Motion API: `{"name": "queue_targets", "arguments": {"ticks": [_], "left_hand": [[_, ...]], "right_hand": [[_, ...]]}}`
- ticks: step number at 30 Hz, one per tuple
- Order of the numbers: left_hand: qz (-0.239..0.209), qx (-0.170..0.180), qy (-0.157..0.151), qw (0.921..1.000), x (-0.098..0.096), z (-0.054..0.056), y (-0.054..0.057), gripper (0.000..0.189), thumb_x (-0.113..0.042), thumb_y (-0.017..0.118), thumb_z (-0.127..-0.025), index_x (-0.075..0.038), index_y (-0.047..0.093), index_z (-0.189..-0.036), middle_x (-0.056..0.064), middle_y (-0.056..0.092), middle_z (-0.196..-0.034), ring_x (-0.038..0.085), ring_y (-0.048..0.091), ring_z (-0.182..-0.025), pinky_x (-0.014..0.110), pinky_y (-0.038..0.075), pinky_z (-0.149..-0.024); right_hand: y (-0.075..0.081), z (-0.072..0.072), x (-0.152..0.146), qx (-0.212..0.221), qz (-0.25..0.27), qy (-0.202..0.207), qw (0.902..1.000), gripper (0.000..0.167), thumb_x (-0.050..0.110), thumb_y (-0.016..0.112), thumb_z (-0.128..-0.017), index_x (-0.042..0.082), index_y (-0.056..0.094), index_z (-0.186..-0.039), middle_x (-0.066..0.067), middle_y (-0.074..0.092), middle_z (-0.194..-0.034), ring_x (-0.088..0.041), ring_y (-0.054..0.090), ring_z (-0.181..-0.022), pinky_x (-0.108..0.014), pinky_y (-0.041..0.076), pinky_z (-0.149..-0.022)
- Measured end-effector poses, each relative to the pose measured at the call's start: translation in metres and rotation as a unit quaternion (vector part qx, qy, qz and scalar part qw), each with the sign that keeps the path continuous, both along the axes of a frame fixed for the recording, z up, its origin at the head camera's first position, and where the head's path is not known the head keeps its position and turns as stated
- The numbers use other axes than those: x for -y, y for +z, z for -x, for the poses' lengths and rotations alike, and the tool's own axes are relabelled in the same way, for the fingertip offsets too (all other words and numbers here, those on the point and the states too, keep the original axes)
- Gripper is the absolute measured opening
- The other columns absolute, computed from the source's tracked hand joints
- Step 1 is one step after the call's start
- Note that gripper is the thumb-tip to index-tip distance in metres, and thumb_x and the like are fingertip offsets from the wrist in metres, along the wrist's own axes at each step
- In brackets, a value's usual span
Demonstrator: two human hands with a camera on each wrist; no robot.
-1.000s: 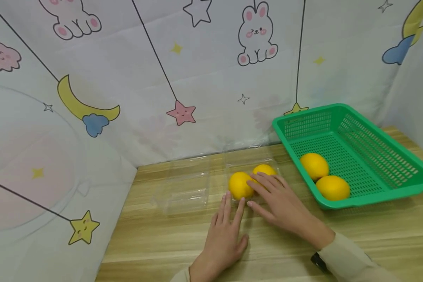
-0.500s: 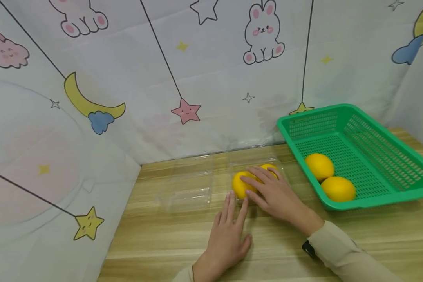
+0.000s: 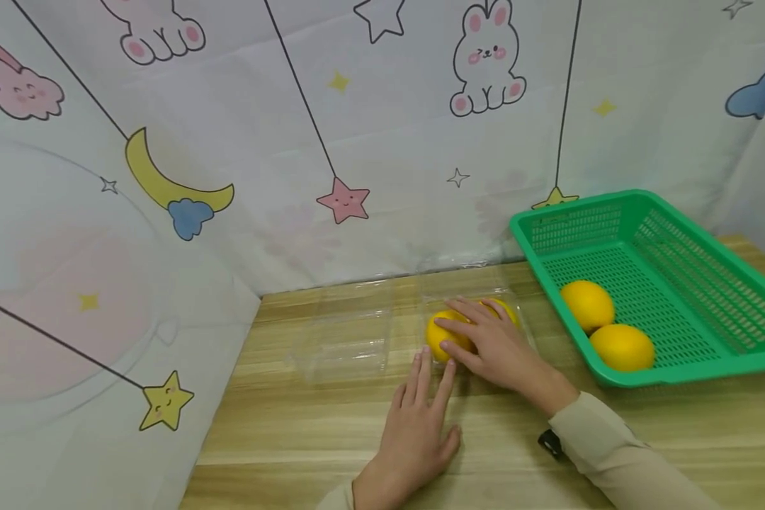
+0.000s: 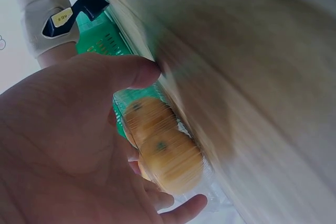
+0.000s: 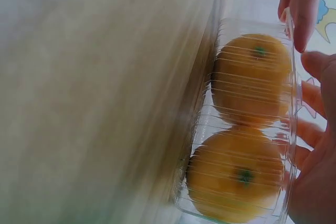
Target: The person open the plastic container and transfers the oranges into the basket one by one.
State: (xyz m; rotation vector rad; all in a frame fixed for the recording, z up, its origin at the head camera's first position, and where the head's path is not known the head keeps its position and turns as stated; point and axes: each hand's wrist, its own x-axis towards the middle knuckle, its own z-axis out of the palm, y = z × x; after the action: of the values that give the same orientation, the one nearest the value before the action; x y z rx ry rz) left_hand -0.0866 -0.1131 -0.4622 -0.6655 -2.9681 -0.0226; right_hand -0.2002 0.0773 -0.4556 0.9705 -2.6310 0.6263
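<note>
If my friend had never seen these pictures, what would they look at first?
Probably the big green basket at the right, with two yellow-orange fruits inside. Next, perhaps, the two fruits in the clear box, with the right hand over them and the left hand at the box's near side. Then maybe the winking bunny drawn on the wall behind.

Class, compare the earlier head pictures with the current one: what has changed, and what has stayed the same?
The bare right hand has shifted left across the clear plastic container: its fingers, earlier just reaching the edge of the left round orange fruit, now lie over it, covering more of the right fruit. Unchanged: the bare left hand at the container's front, and two round orange fruits in the green plastic basket.
</note>
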Motion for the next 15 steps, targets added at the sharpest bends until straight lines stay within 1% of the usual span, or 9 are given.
{"name": "queue_targets", "arguments": {"ticks": [3, 6, 11, 15], "left_hand": [[0.001, 0.005, 0.001, 1.0, 0.0, 0.0, 0.0, 0.093, -0.047, 0.071, -0.098, -0.016, 0.022, -0.171, 0.024, 0.008, -0.176, 0.036, 0.022, -0.162, 0.052, 0.049, -0.111], [0.004, 0.004, 0.003, 1.0, 0.0, 0.0, 0.001, 0.095, -0.047, 0.071, -0.098, -0.016, 0.02, -0.171, 0.024, 0.007, -0.176, 0.035, 0.022, -0.162, 0.052, 0.049, -0.111], [-0.003, -0.006, -0.001, 1.0, 0.001, 0.002, 0.0, 0.096, -0.046, 0.072, -0.097, -0.016, 0.02, -0.171, 0.025, 0.009, -0.176, 0.036, 0.024, -0.161, 0.052, 0.05, -0.109], [-0.011, -0.012, -0.005, 0.9999, 0.0, 0.001, -0.002, 0.096, -0.045, 0.073, -0.096, -0.015, 0.021, -0.171, 0.026, 0.013, -0.175, 0.037, 0.027, -0.16, 0.052, 0.051, -0.107]], "right_hand": [[0.001, 0.003, 0.0, 0.018, 0.003, -0.003, 0.9998, 0.051, 0.041, 0.07, -0.101, 0.016, 0.067, -0.145, -0.018, 0.048, -0.162, -0.041, 0.035, -0.156, -0.065, 0.024, -0.123], [0.002, 0.007, 0.0, 0.025, 0.01, -0.003, 0.9996, 0.052, 0.04, 0.074, -0.099, 0.016, 0.068, -0.145, -0.02, 0.048, -0.162, -0.043, 0.029, -0.157, -0.068, 0.023, -0.122], [0.004, 0.011, -0.001, 0.044, 0.019, -0.004, 0.9988, 0.054, 0.04, 0.079, -0.095, 0.018, 0.069, -0.143, -0.019, 0.052, -0.158, -0.046, 0.027, -0.157, -0.073, 0.023, -0.119], [0.004, 0.012, -0.001, 0.069, 0.017, -0.008, 0.9974, 0.058, 0.042, 0.083, -0.091, 0.018, 0.069, -0.142, -0.017, 0.059, -0.153, -0.046, 0.025, -0.159, -0.072, 0.019, -0.121]]}}
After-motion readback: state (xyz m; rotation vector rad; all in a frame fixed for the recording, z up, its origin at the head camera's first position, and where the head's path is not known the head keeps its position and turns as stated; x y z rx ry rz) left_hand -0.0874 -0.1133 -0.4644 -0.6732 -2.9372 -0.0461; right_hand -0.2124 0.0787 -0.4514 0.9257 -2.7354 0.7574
